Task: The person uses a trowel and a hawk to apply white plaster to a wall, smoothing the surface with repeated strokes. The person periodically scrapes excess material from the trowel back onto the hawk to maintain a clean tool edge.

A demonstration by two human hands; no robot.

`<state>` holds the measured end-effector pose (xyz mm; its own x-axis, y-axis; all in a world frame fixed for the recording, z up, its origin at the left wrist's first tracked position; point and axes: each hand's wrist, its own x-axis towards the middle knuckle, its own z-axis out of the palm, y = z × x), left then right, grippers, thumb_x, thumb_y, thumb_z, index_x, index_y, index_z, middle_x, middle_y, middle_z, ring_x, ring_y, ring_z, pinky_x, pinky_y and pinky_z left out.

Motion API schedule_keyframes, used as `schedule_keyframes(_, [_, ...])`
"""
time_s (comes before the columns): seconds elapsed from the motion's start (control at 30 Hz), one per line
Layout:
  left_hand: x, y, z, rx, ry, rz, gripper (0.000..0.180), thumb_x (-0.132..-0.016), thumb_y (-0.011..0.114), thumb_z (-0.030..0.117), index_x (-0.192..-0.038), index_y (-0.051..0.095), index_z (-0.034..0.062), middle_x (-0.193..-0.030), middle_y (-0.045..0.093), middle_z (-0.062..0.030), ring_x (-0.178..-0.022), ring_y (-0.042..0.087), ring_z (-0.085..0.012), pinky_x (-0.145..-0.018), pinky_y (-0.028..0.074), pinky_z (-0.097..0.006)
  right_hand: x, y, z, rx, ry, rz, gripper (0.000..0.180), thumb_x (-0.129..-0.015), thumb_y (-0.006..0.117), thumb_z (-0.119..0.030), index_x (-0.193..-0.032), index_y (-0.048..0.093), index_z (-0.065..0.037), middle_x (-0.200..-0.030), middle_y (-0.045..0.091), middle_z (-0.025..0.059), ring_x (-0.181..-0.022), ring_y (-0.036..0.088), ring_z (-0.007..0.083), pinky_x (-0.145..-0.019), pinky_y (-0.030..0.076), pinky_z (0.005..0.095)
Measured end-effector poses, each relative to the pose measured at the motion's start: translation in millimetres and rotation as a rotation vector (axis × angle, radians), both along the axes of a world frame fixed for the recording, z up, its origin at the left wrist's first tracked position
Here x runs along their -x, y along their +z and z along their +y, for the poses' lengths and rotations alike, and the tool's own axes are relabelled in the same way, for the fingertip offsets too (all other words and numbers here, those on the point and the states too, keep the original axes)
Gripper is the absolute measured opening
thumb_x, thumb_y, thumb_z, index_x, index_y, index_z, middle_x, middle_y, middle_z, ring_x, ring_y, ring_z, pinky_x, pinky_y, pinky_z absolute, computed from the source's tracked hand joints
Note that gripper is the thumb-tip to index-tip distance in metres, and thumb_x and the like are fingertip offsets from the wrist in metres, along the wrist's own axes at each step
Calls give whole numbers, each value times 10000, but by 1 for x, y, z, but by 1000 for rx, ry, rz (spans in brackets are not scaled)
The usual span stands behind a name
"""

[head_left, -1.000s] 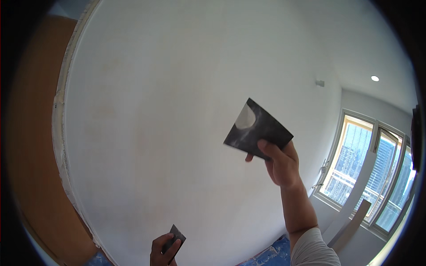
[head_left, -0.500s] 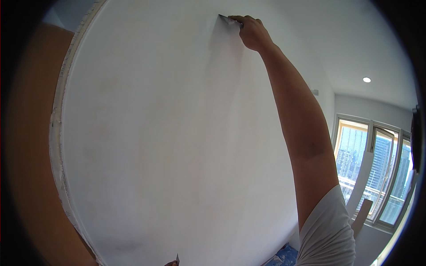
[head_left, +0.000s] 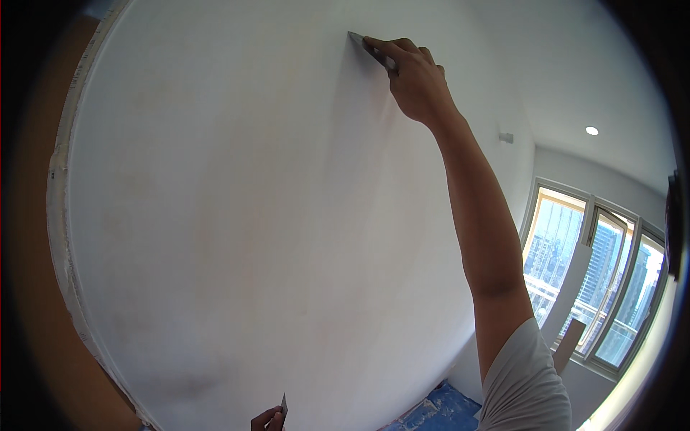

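My right hand (head_left: 419,80) is raised high in front of a white wall (head_left: 237,208), its fingers wrapped round a putty knife (head_left: 373,52). The blade's tip end meets the wall surface near the top of the view, and a soft shadow falls below it. At the bottom edge my left hand (head_left: 267,419) shows only in part. Its fingers pinch a thin, pointed grey blade (head_left: 284,406) that looks like a second putty knife standing upright; its handle is hidden. Faint yellowish patches mark the wall.
A rough, unfinished edge strip (head_left: 61,194) bounds the wall on the left, beside a brown panel (head_left: 32,287). On the right are windows (head_left: 593,273) with a pale board leaning before them. Blue sheeting (head_left: 438,409) lies at the wall's foot. A round light (head_left: 591,131) is in the ceiling.
My right hand and its putty knife have come slightly lower, the arm more bent. More of my left hand and its blade has risen into view. The whole view has shifted a little.
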<state>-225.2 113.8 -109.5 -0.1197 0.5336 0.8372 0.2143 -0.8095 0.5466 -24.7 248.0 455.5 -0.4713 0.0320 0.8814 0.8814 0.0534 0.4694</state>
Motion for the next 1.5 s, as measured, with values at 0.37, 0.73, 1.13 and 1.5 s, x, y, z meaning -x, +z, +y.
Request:
schedule_keyframes(0.37, [-2,12,2,-35,-13,-68,387,-1026,528,-37,-1395,624,28,-1304,645,-194,-1153,636,-323,-939,556,-399,8,-193,-23,242,27,59,821,-781,658,120,-1492,545,-275,-1438,545,36,-1268,522,299,-1069,380,498])
schedule_keyframes(0.73, [-3,8,-3,-17,32,20,451,-1006,458,-51,-1453,499,-9,-1242,609,-257,-1109,638,-341,-925,560,-420,-13,-391,-35,576,32,37,881,-738,725,23,-1525,512,-310,-1525,469,66,-1253,451,295,-1016,312,536])
schedule_keyframes(1.13, [3,-10,-30,149,72,-56,373,-1033,538,-10,-1402,593,0,-1283,605,-206,-1145,648,-321,-948,573,-412,-15,-328,-84,492,73,60,861,-692,688,85,-1472,589,-266,-1372,607,22,-1181,559,258,-1078,287,518])
schedule_keyframes(1.5, [-17,-4,-51,519,-416,-722,492,-1064,509,41,-1535,389,-34,-1414,571,-192,-1245,624,-300,-1021,581,-440,30,90,1,-75,40,177,415,-1083,438,-198,-1455,589,-305,-1354,631,17,-1249,574,278,-1065,334,549])
